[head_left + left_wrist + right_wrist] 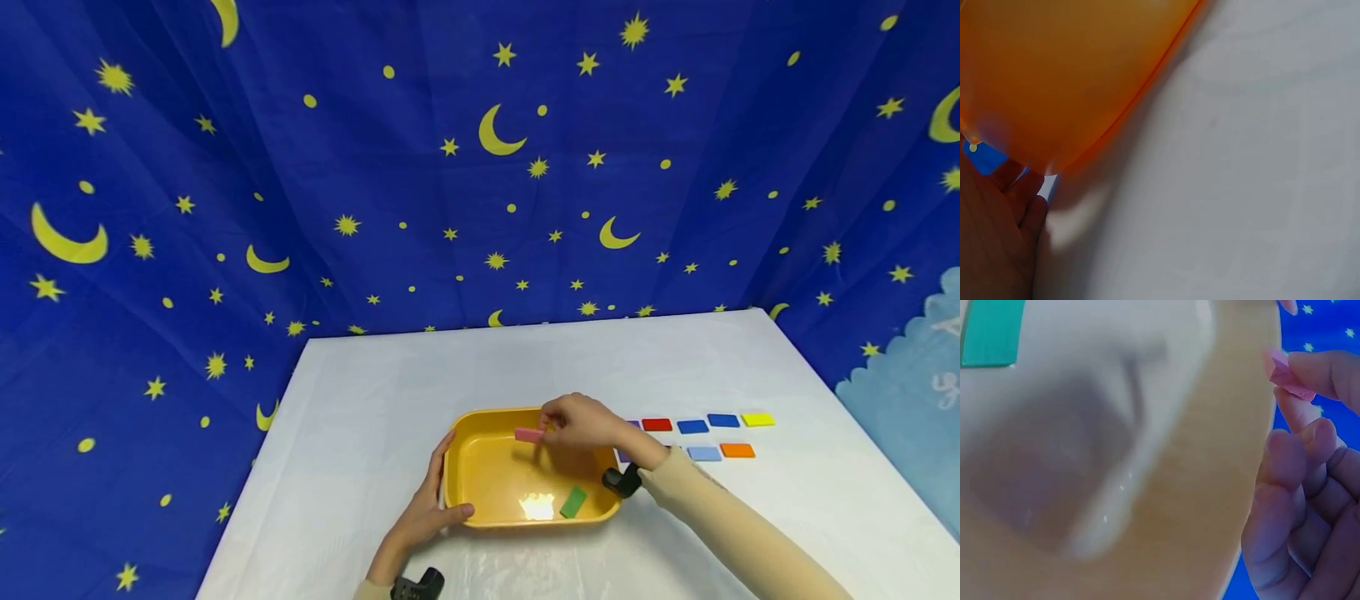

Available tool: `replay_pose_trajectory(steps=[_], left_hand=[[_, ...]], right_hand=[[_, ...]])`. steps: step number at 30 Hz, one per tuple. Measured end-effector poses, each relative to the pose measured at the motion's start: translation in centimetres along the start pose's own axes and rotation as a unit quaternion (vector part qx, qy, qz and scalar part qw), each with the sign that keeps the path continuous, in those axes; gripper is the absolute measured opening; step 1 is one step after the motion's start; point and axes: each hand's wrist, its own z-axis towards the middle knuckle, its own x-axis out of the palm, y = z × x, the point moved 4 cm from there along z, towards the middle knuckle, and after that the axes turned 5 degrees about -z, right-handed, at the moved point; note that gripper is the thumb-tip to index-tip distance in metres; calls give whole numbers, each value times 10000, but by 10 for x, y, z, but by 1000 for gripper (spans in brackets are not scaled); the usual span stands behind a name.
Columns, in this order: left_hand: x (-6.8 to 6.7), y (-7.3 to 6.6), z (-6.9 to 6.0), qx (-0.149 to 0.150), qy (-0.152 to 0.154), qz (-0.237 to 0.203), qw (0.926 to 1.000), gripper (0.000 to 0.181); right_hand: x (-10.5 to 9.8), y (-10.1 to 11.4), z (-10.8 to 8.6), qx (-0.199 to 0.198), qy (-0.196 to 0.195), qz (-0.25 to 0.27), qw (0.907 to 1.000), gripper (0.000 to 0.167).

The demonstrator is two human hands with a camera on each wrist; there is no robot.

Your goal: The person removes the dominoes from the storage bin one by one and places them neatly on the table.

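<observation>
A yellow plastic tub (495,524) stands on the white table. My left hand (423,508) holds it at the left end, thumb at the near rim and fingers along the outer left wall; in the left wrist view this hand (1007,219) is partly hidden behind the tub. Over the tub's far right part, my right hand (581,423) pinches a small flat pink block (528,435) between thumb and index finger. The right wrist view shows the pink block (1290,378) end-on at the fingertips. A green block (573,502) lies on the tub floor near the front right.
Right of the tub, two rows of flat blocks lie on the table, among them a red block (657,425), a yellow block (758,419), a light blue block (704,454) and an orange block (738,451). My right forearm partly covers purple ones. A blue star-patterned curtain (420,167) hangs behind.
</observation>
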Motion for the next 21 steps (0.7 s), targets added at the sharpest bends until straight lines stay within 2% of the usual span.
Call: replay_pose_trajectory(steps=[6,11,16,21], left_hand=[[0,2,-1,5,43,-86,10000,100],[1,1,-1,4,59,-62,10000,100],[1,-1,0,40,57,-82,9999,100],[0,-2,1,75,57,-79,9999,100]], right_hand=[[-11,-10,-14,230,-366,380,9983,19],[-24,-24,-35,612,-724,891,9915,16],[-46,-46,-66,1233,-1100,1345,9770,22],[-72,-85,-109,2017,-1382,1468,9585,35]])
